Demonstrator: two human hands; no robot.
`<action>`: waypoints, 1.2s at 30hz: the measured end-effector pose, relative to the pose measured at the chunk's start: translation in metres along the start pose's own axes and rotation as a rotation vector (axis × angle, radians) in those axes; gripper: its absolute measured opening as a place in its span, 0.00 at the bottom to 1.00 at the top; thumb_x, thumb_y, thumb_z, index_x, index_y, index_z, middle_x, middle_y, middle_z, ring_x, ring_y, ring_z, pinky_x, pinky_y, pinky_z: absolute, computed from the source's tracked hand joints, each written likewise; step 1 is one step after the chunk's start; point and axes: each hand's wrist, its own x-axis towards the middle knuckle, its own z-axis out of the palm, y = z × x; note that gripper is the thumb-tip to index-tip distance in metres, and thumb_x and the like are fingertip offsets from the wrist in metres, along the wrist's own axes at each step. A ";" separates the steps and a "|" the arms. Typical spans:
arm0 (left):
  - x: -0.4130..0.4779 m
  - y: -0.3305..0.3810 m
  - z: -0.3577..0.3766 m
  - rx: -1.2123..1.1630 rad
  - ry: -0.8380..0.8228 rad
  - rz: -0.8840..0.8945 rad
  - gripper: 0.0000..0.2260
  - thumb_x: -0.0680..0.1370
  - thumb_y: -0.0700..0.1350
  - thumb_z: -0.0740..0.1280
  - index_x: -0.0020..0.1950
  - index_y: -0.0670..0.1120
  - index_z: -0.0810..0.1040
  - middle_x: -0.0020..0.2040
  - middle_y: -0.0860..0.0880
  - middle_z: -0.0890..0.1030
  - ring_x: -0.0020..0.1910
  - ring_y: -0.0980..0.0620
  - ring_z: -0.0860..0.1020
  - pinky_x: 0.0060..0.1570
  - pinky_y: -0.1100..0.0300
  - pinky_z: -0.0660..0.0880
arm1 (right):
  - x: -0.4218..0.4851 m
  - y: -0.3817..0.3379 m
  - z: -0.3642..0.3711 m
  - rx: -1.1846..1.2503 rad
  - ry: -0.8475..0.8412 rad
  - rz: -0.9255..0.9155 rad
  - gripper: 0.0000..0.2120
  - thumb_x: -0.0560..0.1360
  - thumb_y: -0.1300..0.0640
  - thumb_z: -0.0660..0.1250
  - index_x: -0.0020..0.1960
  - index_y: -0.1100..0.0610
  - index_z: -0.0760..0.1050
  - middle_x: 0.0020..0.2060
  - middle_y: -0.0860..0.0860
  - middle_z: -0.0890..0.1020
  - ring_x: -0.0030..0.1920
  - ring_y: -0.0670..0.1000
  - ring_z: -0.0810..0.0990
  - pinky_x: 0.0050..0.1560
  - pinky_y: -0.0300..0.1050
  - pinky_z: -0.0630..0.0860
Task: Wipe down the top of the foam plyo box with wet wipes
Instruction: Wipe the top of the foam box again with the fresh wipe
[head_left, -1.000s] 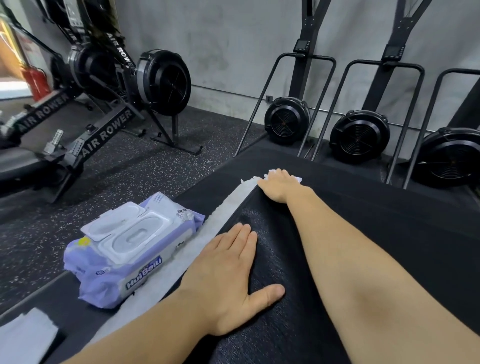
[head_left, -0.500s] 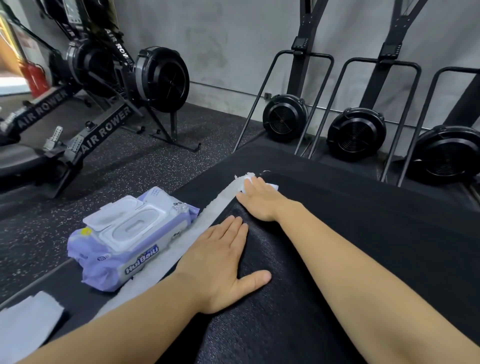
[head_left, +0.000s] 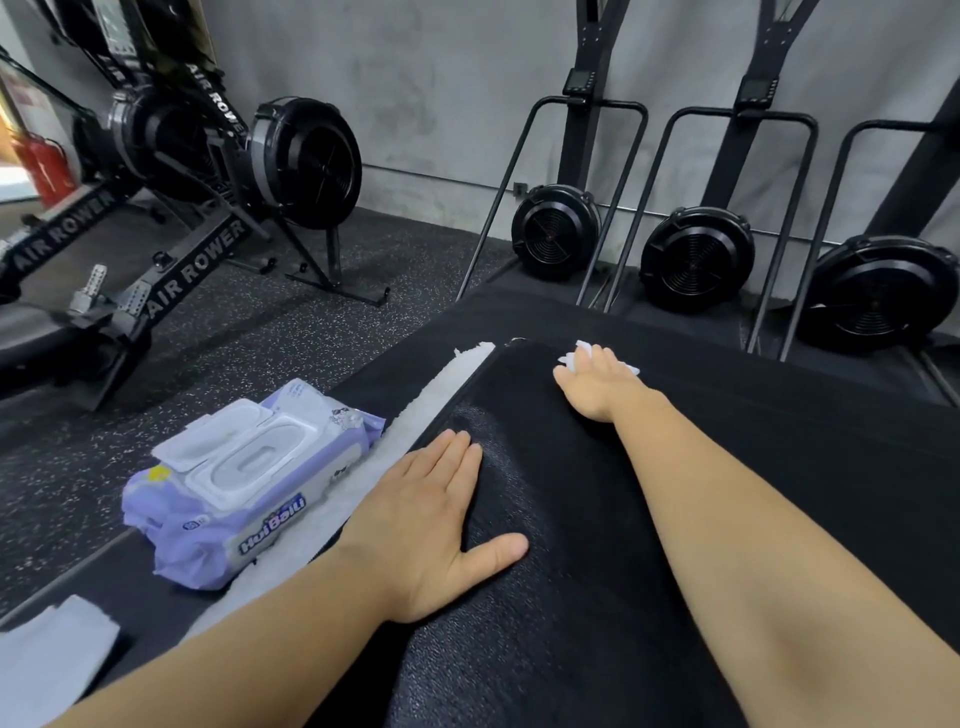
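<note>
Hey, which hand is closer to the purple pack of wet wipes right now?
Left. The left hand lies flat on the box top just right of the wipes pack; the right hand is farther off, pressing a white wipe near the box's far edge.

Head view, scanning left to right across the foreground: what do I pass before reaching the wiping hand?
loose white sheet → pack of wet wipes → left hand, flat on the plyo box top → right hand, on the wet wipe
</note>
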 end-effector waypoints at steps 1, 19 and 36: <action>0.000 0.000 0.000 0.005 0.000 0.000 0.48 0.68 0.76 0.34 0.80 0.47 0.40 0.79 0.49 0.39 0.77 0.53 0.36 0.75 0.58 0.36 | -0.006 0.014 -0.003 -0.003 0.001 0.026 0.30 0.82 0.45 0.48 0.81 0.56 0.49 0.77 0.53 0.58 0.77 0.53 0.54 0.73 0.53 0.55; 0.004 -0.002 0.005 0.021 0.068 0.015 0.51 0.66 0.76 0.30 0.80 0.46 0.44 0.80 0.49 0.43 0.78 0.53 0.40 0.74 0.58 0.39 | -0.053 0.007 -0.005 -0.067 0.097 0.239 0.33 0.80 0.40 0.50 0.77 0.59 0.59 0.71 0.55 0.65 0.71 0.55 0.63 0.69 0.50 0.60; 0.003 0.000 0.003 -0.004 0.040 -0.007 0.51 0.65 0.76 0.31 0.80 0.46 0.44 0.80 0.49 0.43 0.78 0.54 0.39 0.76 0.56 0.42 | -0.080 0.027 -0.002 0.027 0.036 0.015 0.28 0.82 0.48 0.50 0.79 0.59 0.54 0.74 0.55 0.62 0.73 0.54 0.60 0.74 0.51 0.57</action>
